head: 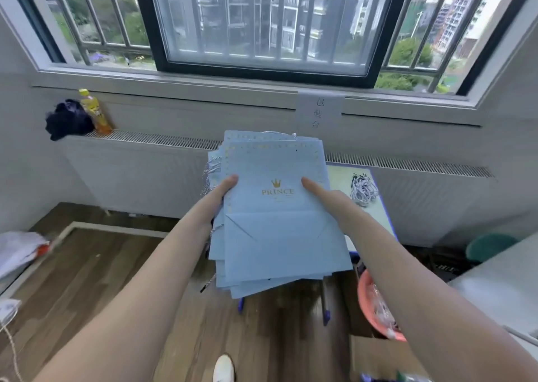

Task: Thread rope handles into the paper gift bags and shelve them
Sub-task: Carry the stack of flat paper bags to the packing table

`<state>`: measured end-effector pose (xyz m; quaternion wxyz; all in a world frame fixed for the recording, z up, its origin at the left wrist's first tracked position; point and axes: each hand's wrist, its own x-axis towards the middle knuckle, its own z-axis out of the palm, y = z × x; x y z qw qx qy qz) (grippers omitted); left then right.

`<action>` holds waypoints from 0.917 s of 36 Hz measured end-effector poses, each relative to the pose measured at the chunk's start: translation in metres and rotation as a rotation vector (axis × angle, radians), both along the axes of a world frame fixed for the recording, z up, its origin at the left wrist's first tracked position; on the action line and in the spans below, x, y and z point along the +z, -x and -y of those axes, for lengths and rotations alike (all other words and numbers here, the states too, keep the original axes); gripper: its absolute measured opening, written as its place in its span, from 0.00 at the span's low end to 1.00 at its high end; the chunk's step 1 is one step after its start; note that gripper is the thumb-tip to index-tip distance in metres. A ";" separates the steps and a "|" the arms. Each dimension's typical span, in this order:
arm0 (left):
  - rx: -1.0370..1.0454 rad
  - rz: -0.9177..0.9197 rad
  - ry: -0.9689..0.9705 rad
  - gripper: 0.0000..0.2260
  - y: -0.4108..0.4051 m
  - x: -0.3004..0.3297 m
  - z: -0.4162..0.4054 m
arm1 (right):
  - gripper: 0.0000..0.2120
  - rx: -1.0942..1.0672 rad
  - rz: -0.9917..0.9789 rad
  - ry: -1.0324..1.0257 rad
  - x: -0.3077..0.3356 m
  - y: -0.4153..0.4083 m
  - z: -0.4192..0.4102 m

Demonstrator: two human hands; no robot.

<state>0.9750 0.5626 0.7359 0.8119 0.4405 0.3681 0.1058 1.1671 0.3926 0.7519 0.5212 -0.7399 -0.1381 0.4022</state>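
Step in hand: judged from the pictures, the shelving stage; the finished bags are gathered and being carried, no shelf in view.
Next move: calls for keeping the stack level and squeezed from both sides so the loose lower bags do not slide out, then setting it down flat.
Left hand (219, 193): at 9 o'clock of the stack, grasping its left edge; thumb on top, other fingers hidden beneath.
Stack of pale blue flat-folded paper gift bags (273, 221): held in the air between both hands, centre of view, fanned unevenly at 6 o'clock; grey-white twisted rope handles (214, 165) spill out at 10 o'clock.
Right hand (329, 195): at 3 o'clock of the stack, gripping the right edge; thumb lies straight on the top bag, fingers under it unseen.
Bundle of black-and-white loose ropes (364, 189): on the small pale table (339, 178), at 3 o'clock, near the right hand.
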 end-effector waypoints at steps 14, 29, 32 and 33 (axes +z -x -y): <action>-0.051 0.011 0.037 0.22 -0.090 -0.022 -0.127 | 0.27 -0.082 0.004 0.074 -0.019 -0.075 -0.120; -0.112 -0.162 0.028 0.28 -0.173 -0.102 -0.199 | 0.36 -0.153 -0.083 0.191 -0.097 -0.154 -0.175; -0.088 -0.240 0.018 0.40 -0.187 -0.124 -0.210 | 0.37 -0.107 -0.156 0.208 -0.120 -0.170 -0.182; -0.074 -0.275 0.020 0.46 -0.191 -0.141 -0.218 | 0.36 -0.095 -0.172 0.214 -0.127 -0.174 -0.185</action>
